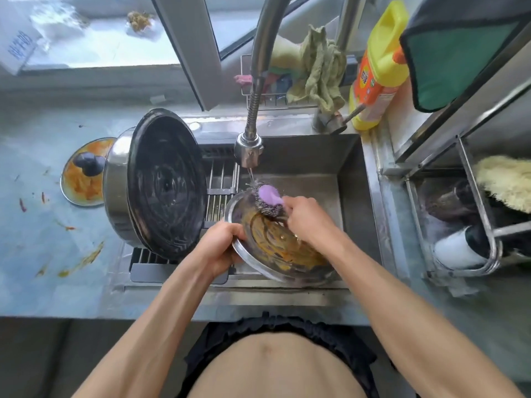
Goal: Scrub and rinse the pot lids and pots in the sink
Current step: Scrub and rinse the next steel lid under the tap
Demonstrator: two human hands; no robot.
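My left hand (219, 244) grips the left rim of a glass pot lid (275, 248) smeared with orange sauce, holding it tilted over the steel sink (350, 179). My right hand (306, 218) holds the purple handle of a steel-wool scrubber (267, 201), which presses on the lid's upper part. A thin stream runs from the faucet head (248, 150) onto the scrubber. A large steel pot (155, 182) lies on its side on the drain rack (221, 185), its dark inside facing right. A second dirty lid (83, 173) with a dark knob lies on the counter behind the pot.
Orange food scraps dot the blue-grey counter (51, 239) at left. A yellow detergent bottle (376, 67) and a green rag (319, 67) stand behind the sink. A metal rack (471, 219) with utensils is at right.
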